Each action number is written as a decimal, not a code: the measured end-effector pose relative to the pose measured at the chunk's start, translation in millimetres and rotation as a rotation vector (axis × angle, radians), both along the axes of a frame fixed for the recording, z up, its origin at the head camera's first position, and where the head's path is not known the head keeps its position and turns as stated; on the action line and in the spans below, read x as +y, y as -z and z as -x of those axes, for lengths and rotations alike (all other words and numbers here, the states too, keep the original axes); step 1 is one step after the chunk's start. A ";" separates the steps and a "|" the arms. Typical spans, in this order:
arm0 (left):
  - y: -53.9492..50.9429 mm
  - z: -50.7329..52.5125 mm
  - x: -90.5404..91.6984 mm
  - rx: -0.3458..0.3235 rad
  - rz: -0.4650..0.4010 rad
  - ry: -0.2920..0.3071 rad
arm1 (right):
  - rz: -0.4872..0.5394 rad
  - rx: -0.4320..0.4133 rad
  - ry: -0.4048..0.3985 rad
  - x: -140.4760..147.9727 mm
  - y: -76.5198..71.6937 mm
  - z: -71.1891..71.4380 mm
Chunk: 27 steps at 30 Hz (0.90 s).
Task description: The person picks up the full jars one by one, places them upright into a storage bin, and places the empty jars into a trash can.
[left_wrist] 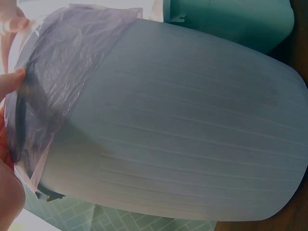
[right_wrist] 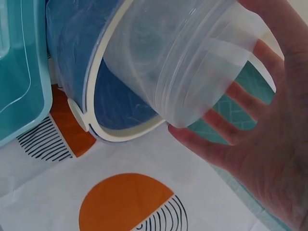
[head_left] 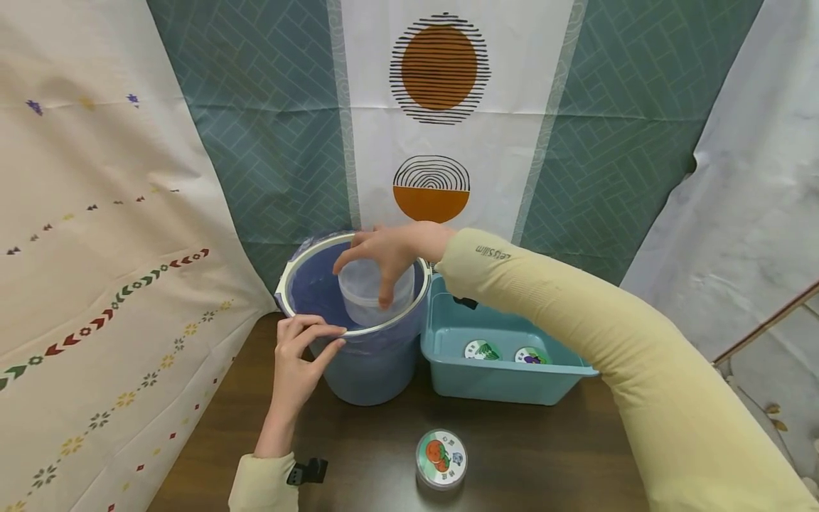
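My right hand (head_left: 398, 254) grips a translucent round plastic tub (head_left: 363, 284) from above, fingers and thumb spread around its end. In the head view the tub appears within the mouth of a blue-grey trash bin (head_left: 371, 377). The right wrist view shows the tub (right_wrist: 154, 53) tilted across the bin's cream rim ring (right_wrist: 92, 86); whether it touches the ring I cannot tell. On the near left side of the bin, my left hand (head_left: 299, 363) pinches the rim between thumb and fingers. A thin plastic bag (left_wrist: 72, 57) lines the bin and folds over its top edge.
Right of the bin stands a teal basin (head_left: 499, 380) holding two round labelled lids or tubs, one marked with a green vegetable (head_left: 483, 350), the other with an eggplant (head_left: 531, 355). A small round tub with a tomato label (head_left: 441, 459) sits on the dark wooden table (head_left: 537, 455).
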<state>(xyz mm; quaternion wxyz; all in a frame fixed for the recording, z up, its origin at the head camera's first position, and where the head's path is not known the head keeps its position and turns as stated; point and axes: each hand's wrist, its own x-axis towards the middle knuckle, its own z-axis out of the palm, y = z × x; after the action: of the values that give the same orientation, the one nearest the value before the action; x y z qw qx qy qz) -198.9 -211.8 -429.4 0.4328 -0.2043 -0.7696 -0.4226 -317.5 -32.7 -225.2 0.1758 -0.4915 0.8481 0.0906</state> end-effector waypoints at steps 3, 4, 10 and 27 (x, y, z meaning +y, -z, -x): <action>-8.3 -4.8 5.5 0.008 0.000 0.003 | -0.013 -0.009 0.003 -0.8 3.6 1.8; -9.2 -5.2 6.2 0.008 0.001 0.003 | -0.017 -0.009 0.002 -1.2 4.7 2.4; -1.6 -0.5 0.7 -0.003 0.001 0.004 | -0.024 -0.014 -0.003 -4.9 13.6 5.9; -1.1 -3.2 -1.5 -0.049 0.010 0.003 | -0.017 -0.030 0.027 -1.2 26.8 12.1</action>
<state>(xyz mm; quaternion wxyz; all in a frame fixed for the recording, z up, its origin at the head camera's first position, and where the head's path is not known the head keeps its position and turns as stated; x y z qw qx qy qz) -195.6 -213.3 -428.4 0.4122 -0.1969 -0.7818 -0.4244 -329.6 -33.9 -252.0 0.1938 -0.4799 0.8510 0.0883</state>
